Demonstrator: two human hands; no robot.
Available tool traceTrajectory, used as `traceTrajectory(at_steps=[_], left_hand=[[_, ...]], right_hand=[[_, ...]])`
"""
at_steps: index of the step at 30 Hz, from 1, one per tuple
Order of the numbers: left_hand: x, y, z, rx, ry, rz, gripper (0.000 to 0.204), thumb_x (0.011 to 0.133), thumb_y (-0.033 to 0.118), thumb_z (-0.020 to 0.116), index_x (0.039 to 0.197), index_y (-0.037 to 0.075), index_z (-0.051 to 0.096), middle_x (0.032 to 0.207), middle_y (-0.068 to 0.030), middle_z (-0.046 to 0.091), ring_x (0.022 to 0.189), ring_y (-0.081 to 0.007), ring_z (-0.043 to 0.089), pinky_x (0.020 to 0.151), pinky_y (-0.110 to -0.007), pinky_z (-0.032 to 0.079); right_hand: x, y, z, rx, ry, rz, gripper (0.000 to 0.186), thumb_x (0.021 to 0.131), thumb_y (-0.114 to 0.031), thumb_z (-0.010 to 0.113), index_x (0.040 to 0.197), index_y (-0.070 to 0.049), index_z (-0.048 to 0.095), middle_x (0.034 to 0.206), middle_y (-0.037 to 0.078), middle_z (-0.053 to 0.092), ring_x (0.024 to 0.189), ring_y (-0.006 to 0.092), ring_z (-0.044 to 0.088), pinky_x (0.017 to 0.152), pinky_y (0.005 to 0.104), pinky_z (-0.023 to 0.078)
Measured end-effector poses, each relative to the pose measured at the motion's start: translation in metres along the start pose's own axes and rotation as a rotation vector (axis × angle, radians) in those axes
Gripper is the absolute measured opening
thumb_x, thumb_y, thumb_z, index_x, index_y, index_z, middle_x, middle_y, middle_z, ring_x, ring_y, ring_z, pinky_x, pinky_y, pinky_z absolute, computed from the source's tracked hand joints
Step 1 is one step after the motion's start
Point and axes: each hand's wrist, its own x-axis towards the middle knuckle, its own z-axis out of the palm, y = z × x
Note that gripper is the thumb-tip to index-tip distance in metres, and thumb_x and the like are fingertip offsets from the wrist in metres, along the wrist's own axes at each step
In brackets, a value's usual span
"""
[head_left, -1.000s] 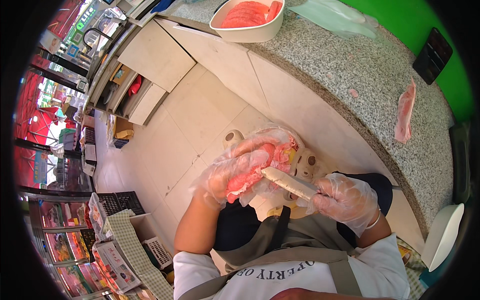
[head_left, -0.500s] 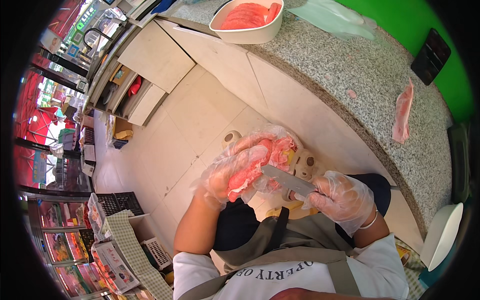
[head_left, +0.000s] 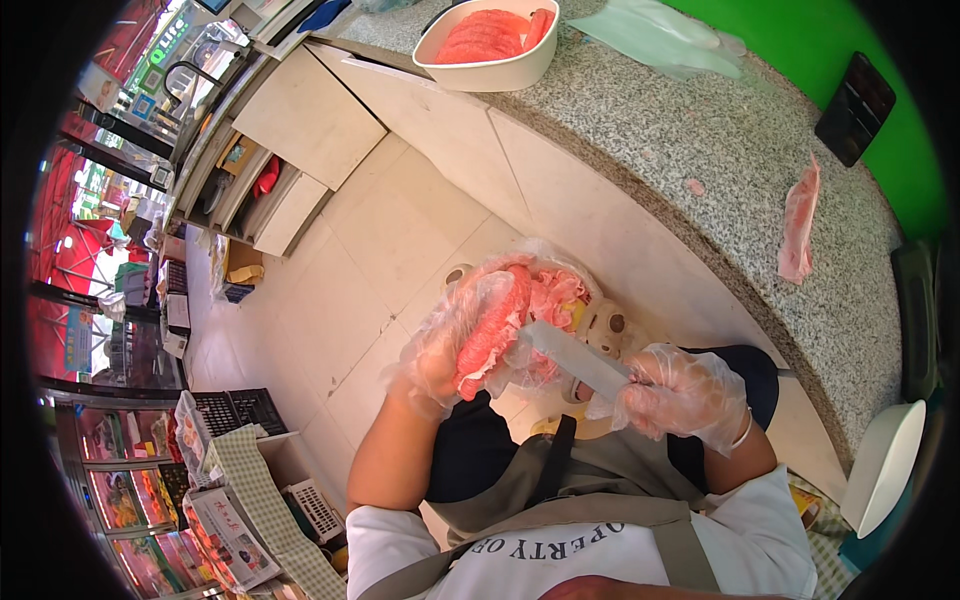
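Both of my hands wear clear plastic gloves. My left hand (head_left: 435, 345) is closed around a peeled red pomelo segment (head_left: 500, 325), which has pale shreds of membrane along its lower edge. Pink, torn membrane (head_left: 553, 293) lies against it on the far side, inside crumpled clear plastic. In my right hand (head_left: 690, 395) is a knife (head_left: 580, 360) with a broad, flat blade. Its tip points left, close beside the segment; whether they touch I cannot tell. The fingers of my right hand wrap the handle and hide most of it.
On the speckled stone counter (head_left: 690, 140) stands a white bowl (head_left: 490, 77) with red pomelo segments (head_left: 485, 38). A pale green plastic sheet (head_left: 665, 42), a strip of pink peel (head_left: 798, 225) and a black phone (head_left: 855, 108) are farther right. A white container (head_left: 883, 468) stands at the right edge.
The segment in my left hand has turned more upright and shows more bare red flesh. The knife blade has shifted slightly and tilted, its face looking paler.
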Motion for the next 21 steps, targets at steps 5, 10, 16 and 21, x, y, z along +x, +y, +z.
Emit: traceTrajectory(at_steps=[5, 10, 16, 21], left_hand=[[0.001, -0.019, -0.014, 0.587, -0.002, 0.390, 0.042, 0.094, 0.027, 0.051, 0.125, -0.002, 0.050, 0.121, -0.0168, 0.054, 0.105, -0.0286, 0.054, 0.092, -0.037, 0.043], [-0.001, -0.012, -0.011, 0.142, 0.058, 0.086, 0.038, 0.094, 0.022, 0.052, 0.124, -0.002, 0.050, 0.126, -0.0186, 0.051, 0.111, -0.0338, 0.052, 0.096, -0.039, 0.041], [-0.002, -0.006, -0.006, 0.151, 0.063, 0.025, 0.045, 0.094, 0.029, 0.050, 0.129, 0.001, 0.049, 0.119, -0.0124, 0.053, 0.109, -0.0212, 0.051, 0.093, -0.033, 0.042], [-0.002, 0.006, -0.001, -0.028, 0.121, -0.256, 0.047, 0.093, 0.031, 0.050, 0.129, 0.002, 0.049, 0.119, -0.0108, 0.053, 0.111, -0.0209, 0.050, 0.094, -0.032, 0.041]], right_hand=[[0.000, 0.003, 0.001, 0.088, 0.020, -0.020, 0.020, 0.095, -0.016, 0.048, 0.081, -0.002, 0.050, 0.058, 0.002, 0.052, 0.046, 0.0080, 0.046, 0.044, 0.0233, 0.038], [0.002, 0.013, 0.001, 0.084, 0.030, -0.023, 0.031, 0.093, -0.025, 0.049, 0.106, 0.003, 0.056, 0.057, 0.004, 0.053, 0.042, 0.0073, 0.046, 0.038, 0.0201, 0.034], [0.003, 0.014, 0.000, 0.091, 0.011, -0.034, 0.029, 0.094, -0.023, 0.050, 0.107, 0.002, 0.055, 0.059, 0.004, 0.054, 0.043, 0.0075, 0.046, 0.039, 0.0202, 0.034], [0.002, 0.015, 0.002, 0.082, 0.023, -0.033, 0.030, 0.095, -0.025, 0.050, 0.108, 0.001, 0.057, 0.057, 0.003, 0.053, 0.043, 0.0073, 0.045, 0.039, 0.0202, 0.034]])
